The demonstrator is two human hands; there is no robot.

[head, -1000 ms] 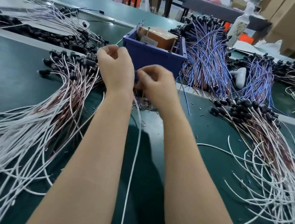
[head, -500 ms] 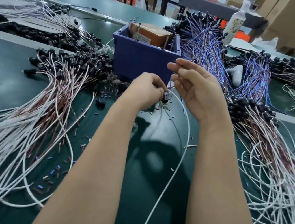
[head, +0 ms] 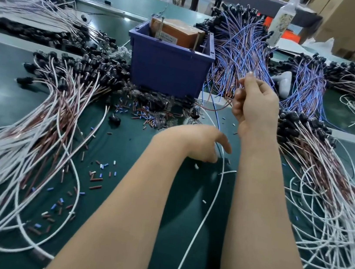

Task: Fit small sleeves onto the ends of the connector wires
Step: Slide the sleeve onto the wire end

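Hundreds of leads are piled up here, so I'd call this nowhere near finished. The right hand [head: 255, 106] is up in front of the blue bin [head: 169, 71], fingers curled in and pinching the thin brown and blue ends of one connector wire [head: 216, 109]. Whether either end has a sleeve on it yet is too small to make out. The left hand [head: 196, 141] is down on the counter [head: 2, 91] with its fingertips tucked under, right beside a long white lead [head: 208, 207] that runs back between the forearms. My guess is it's fishing for a sleeve, but I can't tell if it actually has one. Loose sleeves [head: 138, 113] (brown, blue and white bits) are scattered in front of the bin and off to the left. There's a big left bundle [head: 62, 100] with black connectors, a right bundle [head: 306, 152] much the same, and a blue-wired bunch [head: 241, 45] behind the bin. No idea which pile counts as done. Main nuisance, I reckon, is that the sleeves are strewn everywhere, some half under wires, and that white lead sits right where the left hand is picking.
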